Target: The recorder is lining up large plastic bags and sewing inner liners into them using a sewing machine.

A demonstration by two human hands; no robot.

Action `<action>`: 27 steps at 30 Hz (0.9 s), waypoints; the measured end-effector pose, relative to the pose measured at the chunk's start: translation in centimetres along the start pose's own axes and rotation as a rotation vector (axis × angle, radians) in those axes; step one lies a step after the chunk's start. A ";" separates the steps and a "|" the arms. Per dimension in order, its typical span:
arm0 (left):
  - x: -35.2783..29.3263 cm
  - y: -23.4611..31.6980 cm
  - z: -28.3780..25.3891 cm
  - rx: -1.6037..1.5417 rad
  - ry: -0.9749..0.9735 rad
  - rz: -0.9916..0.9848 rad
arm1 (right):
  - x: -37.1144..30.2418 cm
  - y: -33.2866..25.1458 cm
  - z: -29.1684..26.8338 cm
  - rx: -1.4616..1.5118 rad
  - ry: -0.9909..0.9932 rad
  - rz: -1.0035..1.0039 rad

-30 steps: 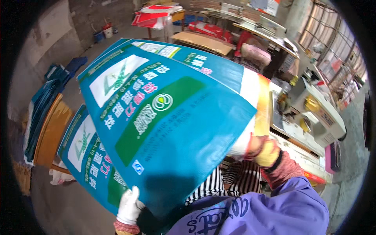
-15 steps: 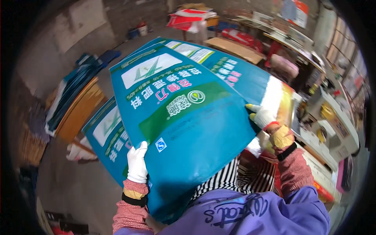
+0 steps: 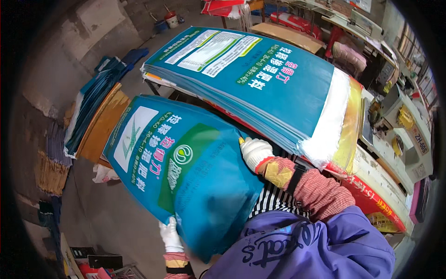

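A large flat teal sack with a green band and printed lettering slants across in front of me, its near end bulging over my lap. My left hand, in a white glove, grips its near left edge, the fingertips partly hidden by the sack. On its right edge, my right hand has its gloved, yellow-tipped fingers closed. Just beyond lies a thick stack of similar teal sacks, the top one showing a white panel. White and yellow layers stick out at the stack's right end.
A sewing machine stands at the right on a worktable. Folded teal sacks rest over a wooden board at the left. A bench, a pink cushion and buckets are farther back.
Both hands have drawn the held sack left and down, off the stack, over another sack at the left. The stack's top is now uncovered. My right hand moved left toward my body.
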State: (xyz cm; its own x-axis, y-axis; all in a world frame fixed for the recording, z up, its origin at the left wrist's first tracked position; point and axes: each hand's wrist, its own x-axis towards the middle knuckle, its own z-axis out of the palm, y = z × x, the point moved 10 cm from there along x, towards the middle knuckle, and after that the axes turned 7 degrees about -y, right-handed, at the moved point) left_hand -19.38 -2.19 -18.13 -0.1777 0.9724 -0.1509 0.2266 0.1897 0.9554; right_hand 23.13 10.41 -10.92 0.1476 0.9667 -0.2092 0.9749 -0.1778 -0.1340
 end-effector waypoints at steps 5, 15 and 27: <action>0.9 -0.6 7.1 -0.306 -0.085 -0.178 | 3.3 4.9 5.6 0.074 0.111 0.044; 5.5 -5.9 8.6 0.203 -0.360 -0.343 | 0.7 13.0 8.1 -0.549 0.428 0.159; 2.7 12.8 20.9 1.915 -1.115 0.308 | -5.6 17.2 9.1 -0.087 -0.073 -0.002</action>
State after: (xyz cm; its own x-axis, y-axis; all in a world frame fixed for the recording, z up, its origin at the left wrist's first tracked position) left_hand 3.04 5.73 -11.57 0.3251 0.5205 -0.7895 0.6312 -0.7412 -0.2287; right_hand 37.52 0.29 -20.88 0.1362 0.9504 -0.2798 0.9864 -0.1562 -0.0503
